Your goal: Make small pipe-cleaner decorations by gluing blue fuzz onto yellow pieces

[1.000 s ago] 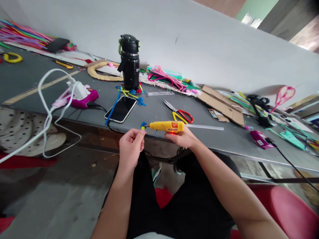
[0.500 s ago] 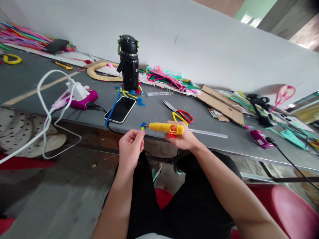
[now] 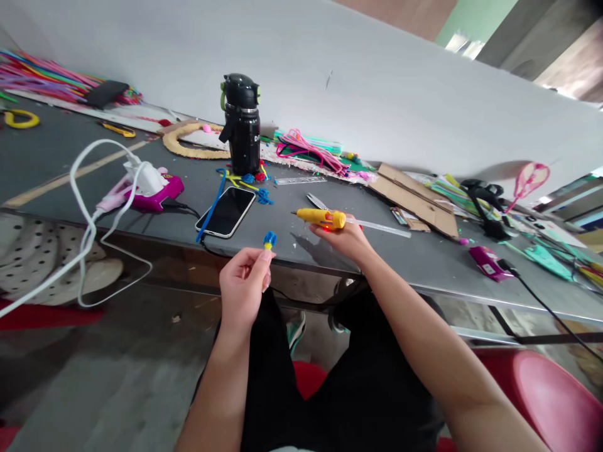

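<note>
Between the thumb and fingers of my left hand point(image 3: 245, 276) is a small blue and yellow pipe-cleaner piece point(image 3: 270, 240), its blue end pointing up at the table's front edge. My right hand point(image 3: 343, 237) is wrapped round a yellow hot glue gun point(image 3: 321, 218), whose nozzle points left, apart from the piece. A clear glue stick point(image 3: 381, 227) sticks out of the gun's rear, and a red light glows on it. Scissors point(image 3: 316, 201) lie behind the gun, their handles mostly hidden by it and my hand. A phone point(image 3: 230, 212) with a blue pipe cleaner point(image 3: 211, 204) across it lies left.
A black bottle point(image 3: 245, 135) stands behind the phone among blue and yellow pipe-cleaner pieces point(image 3: 264, 196). White cables point(image 3: 78, 188) loop from a purple power strip point(image 3: 157, 193) at left. Cardboard point(image 3: 414, 201) and another purple power strip point(image 3: 490, 262) are at right.
My right hand has drawn the glue gun back, up and to the right, off the pipe-cleaner piece. My left hand still pinches the piece, now more upright and in plain view.
</note>
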Available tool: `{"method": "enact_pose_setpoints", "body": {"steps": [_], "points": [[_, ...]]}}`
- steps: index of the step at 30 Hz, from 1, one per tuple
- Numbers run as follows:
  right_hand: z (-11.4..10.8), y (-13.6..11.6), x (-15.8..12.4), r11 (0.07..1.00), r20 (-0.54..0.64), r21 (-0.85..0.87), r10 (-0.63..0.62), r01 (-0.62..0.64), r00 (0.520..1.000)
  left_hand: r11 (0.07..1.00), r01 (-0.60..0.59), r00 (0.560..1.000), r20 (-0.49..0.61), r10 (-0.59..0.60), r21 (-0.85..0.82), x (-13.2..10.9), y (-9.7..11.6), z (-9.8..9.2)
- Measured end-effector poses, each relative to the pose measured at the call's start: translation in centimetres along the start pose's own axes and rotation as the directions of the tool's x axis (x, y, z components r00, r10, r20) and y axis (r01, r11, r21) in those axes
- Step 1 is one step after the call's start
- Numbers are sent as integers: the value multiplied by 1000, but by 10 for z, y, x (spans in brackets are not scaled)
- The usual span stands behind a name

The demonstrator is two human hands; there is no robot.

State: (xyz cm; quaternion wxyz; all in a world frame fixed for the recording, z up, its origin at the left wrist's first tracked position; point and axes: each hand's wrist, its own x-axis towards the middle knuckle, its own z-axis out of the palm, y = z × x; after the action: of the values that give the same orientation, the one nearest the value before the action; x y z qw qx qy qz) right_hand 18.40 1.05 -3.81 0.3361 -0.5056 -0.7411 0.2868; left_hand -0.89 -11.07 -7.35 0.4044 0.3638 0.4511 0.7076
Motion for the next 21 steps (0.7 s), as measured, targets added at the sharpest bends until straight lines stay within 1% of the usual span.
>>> {"method": "enact_pose_setpoints", "body": {"steps": [3,5,8,11,14,16,17,18,19,20,21], "points": [[12,10,29,984,-35,-62,168,-170,985,1000,-1,1000,-2,1,5,1,-1,-2],[22,14,49,966,-90,-98,233,-241,968,1000,8,1000,-7,-8,11,1,-2,-4],[35,15,72,960,-147,-133,226,-246,963,1000,23,1000,-17,-22,14,3,-4,-9],[37,12,81,961,-145,-159,204,-227,968,999,36,999,-29,-36,5,4,-5,-14],[24,12,73,959,-86,-214,170,-185,982,999,40,999,-37,-40,0,5,-6,-17],[9,11,59,932,-48,-329,145,-153,988,999,42,998,-38,-41,3,6,-6,-20],[1,9,51,902,-39,-405,147,-150,988,999,42,998,-39,-41,3,6,-6,-21],[-6,6,41,869,5,-477,152,-131,988,999,41,998,-41,-41,1,7,-6,-22],[-12,1,32,848,79,-523,149,-86,986,999,41,998,-44,-41,-1,7,-6,-24],[-15,-6,24,842,173,-538,143,-28,974,999,42,998,-47,-42,-3,8,-6,-25],[-14,-14,18,852,279,-522,132,34,951,999,43,998,-50,-44,-4,8,-6,-26]]}}
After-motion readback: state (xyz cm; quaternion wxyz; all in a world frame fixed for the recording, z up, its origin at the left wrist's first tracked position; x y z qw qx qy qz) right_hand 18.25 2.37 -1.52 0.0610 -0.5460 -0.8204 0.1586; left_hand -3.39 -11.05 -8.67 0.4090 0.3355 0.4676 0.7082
